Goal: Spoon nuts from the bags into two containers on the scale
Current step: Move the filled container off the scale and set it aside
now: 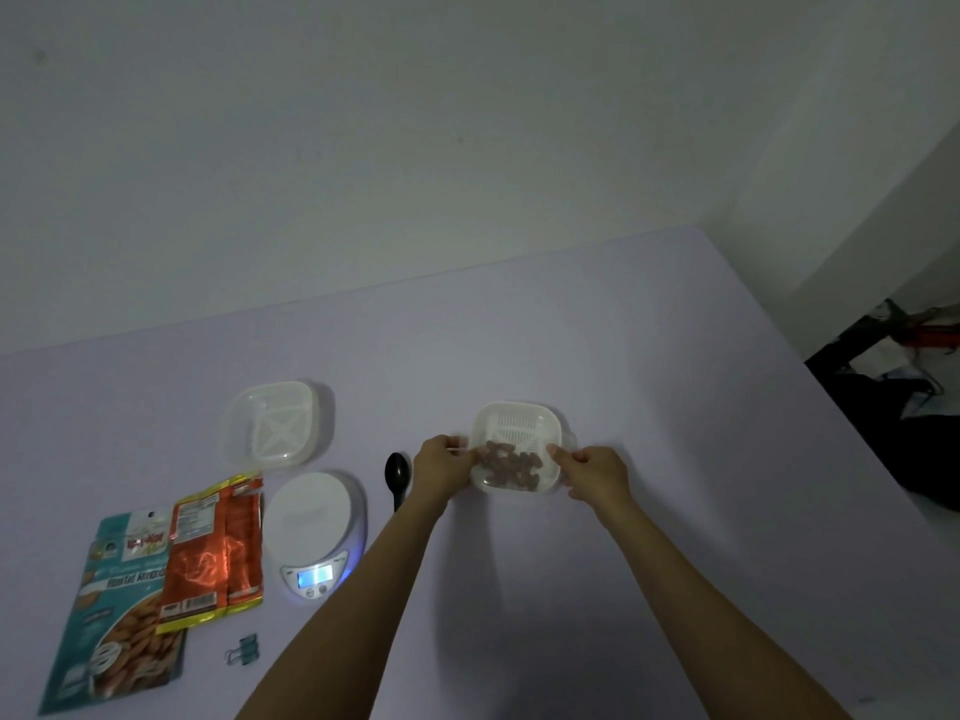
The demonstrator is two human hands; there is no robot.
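Hands, left hand (448,462) and right hand (594,472), each keep a grip on opposite sides of the white square plastic container (518,449) holding brown nuts (511,467), steadying it on the lilac counter (649,356), well apart from the white round digital scale (311,532), probably for carrying.

Pale lilac table (623,356). Relative to scale (311,522): clear lidded container (272,423) at 12 o'clock, black spoon (397,472) at 2, white container (519,444) with nuts beyond at 3, orange bag (215,558) overlapping teal almond bag (114,615) at 9, binder clip (244,649) at 7.
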